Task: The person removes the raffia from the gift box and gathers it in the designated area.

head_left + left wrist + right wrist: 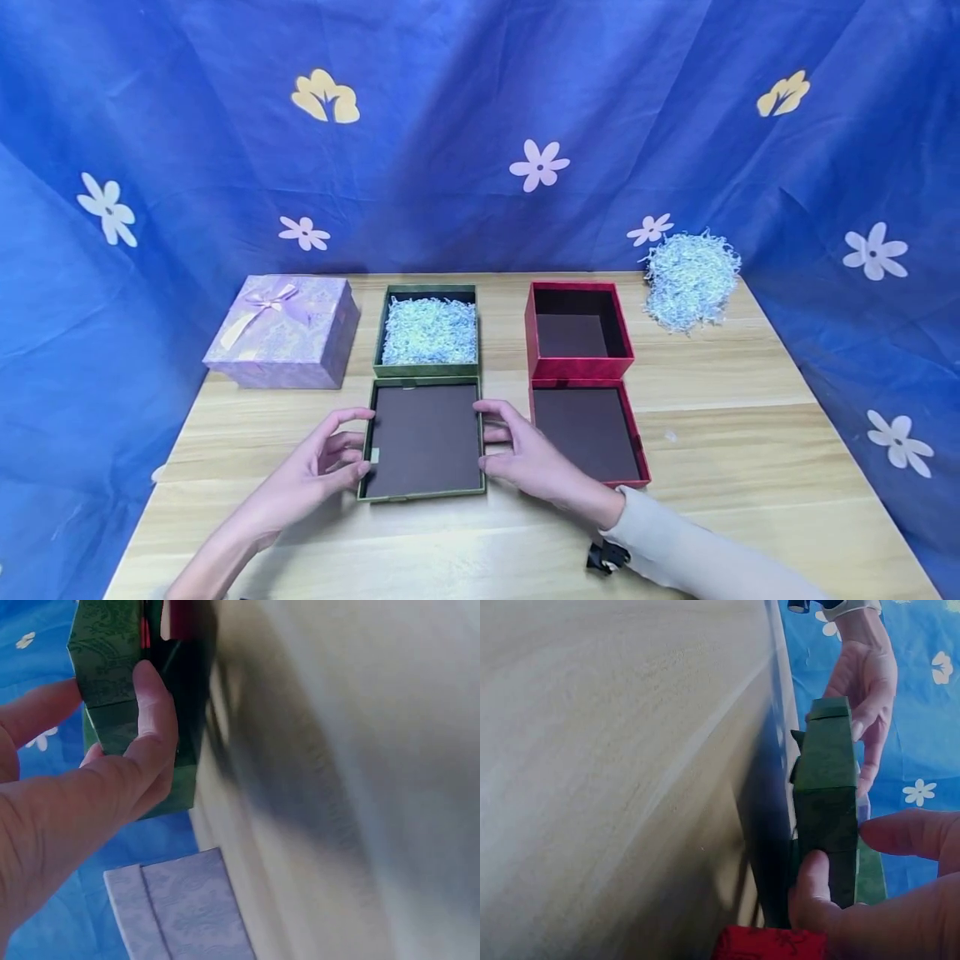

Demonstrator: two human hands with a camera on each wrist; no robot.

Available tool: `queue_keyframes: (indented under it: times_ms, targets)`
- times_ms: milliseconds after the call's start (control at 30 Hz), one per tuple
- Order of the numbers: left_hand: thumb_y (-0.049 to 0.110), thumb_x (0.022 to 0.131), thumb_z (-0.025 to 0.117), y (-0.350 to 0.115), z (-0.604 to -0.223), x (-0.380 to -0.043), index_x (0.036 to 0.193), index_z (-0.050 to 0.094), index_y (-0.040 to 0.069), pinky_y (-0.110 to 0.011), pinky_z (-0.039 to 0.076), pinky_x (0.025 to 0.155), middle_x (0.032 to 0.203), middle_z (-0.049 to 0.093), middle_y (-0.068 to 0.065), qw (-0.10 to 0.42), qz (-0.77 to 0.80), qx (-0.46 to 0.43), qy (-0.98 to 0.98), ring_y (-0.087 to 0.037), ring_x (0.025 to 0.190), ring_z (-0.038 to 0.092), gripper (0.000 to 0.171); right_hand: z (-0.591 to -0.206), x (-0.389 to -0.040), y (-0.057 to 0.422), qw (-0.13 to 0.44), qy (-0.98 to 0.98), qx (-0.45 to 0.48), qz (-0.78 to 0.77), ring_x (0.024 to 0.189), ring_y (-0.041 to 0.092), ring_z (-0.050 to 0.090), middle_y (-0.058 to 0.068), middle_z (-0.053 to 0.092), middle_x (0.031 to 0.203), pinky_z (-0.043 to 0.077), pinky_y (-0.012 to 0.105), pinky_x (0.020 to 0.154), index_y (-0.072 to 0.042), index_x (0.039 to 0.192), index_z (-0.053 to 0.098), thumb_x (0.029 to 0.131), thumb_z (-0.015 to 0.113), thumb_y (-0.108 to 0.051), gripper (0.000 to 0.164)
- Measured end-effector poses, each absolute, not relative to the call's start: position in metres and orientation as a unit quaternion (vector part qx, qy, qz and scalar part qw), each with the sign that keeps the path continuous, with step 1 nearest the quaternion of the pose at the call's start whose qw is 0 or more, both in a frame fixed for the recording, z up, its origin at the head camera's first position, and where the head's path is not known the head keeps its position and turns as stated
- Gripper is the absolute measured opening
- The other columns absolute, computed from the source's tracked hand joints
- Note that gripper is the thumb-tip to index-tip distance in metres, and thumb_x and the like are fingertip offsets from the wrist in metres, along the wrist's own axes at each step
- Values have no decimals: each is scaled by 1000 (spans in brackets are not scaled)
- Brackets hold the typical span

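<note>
A green box lid point(427, 437), its dark inside facing up, is held between both hands above the tabletop. My left hand point(322, 462) grips its left edge, thumb on the near part and fingers further back. Opposite it, my right hand point(525, 450) pinches the right edge between thumb and fingers. In the left wrist view the lid's patterned side point(109, 671) shows between the fingers. A shadow falls on the table beneath the lid in the right wrist view. Directly behind stands the green box point(426, 371), filled with pale blue shredded paper point(430, 332).
To the right sit an open red box point(581, 368) and its upturned red lid point(588, 433), close beside my right hand. A lilac box with a ribbon bow point(330, 333) stands back left. More shredded paper point(692, 279) lies back right, before a blue flowered cloth point(450, 125).
</note>
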State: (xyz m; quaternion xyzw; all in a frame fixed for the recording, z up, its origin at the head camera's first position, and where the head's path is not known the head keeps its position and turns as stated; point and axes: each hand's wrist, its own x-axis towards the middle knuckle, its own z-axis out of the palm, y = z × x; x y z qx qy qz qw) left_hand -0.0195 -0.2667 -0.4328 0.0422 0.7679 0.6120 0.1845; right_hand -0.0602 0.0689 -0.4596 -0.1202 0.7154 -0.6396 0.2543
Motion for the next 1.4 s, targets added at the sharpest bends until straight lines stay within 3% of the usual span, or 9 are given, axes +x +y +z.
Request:
queue_keyframes:
  times_ms: [267, 567, 767, 1067, 1300, 1400]
  targets:
    - [1, 103, 72, -266, -446, -19, 164, 39, 5, -33, 60, 88, 160, 44, -38, 176, 610, 51, 771, -36, 126, 61, 70, -464, -57, 59, 261, 750, -105, -598, 132, 32, 57, 18, 54, 146, 55, 44, 98, -7, 162, 45, 92, 77, -7, 77]
    - [-8, 99, 69, -261, -448, -18, 165, 38, -1, -30, 60, 83, 169, 29, -36, 162, 592, 51, 788, -29, 113, 66, 73, -461, -59, 57, 256, 764, -88, -586, 139, 36, 54, 21, 54, 150, 50, 57, 107, -8, 162, 44, 95, 77, -16, 75]
    - [-9, 97, 70, -258, -449, -19, 169, 36, 7, -32, 60, 74, 166, 37, -35, 150, 575, 42, 803, -30, 109, 65, 81, -457, -65, 57, 262, 750, -89, -601, 145, 42, 48, 25, 47, 158, 45, 61, 113, -5, 164, 40, 97, 75, -14, 76]
    - [9, 102, 76, -259, -449, -21, 176, 22, 16, -30, 54, 93, 166, 39, -30, 125, 548, 23, 827, -29, 120, 61, 91, -443, -81, 64, 236, 740, -100, -622, 147, 42, 47, 21, 41, 165, 44, 61, 115, -9, 166, 37, 96, 77, -25, 82]
    - [12, 104, 76, -259, -442, -32, 172, 24, 4, -24, 51, 98, 163, 42, -27, 78, 547, 23, 833, -43, 136, 54, 86, -428, -89, 65, 192, 744, -102, -632, 145, 40, 51, 19, 44, 162, 50, 57, 110, -10, 164, 39, 95, 79, -25, 82]
    - [11, 103, 76, -256, -439, -39, 171, 24, 3, -19, 49, 100, 166, 39, -27, 65, 570, 27, 819, -46, 141, 49, 86, -421, -96, 65, 165, 746, -98, -638, 143, 39, 52, 16, 46, 161, 50, 57, 109, -10, 163, 40, 95, 80, -23, 80]
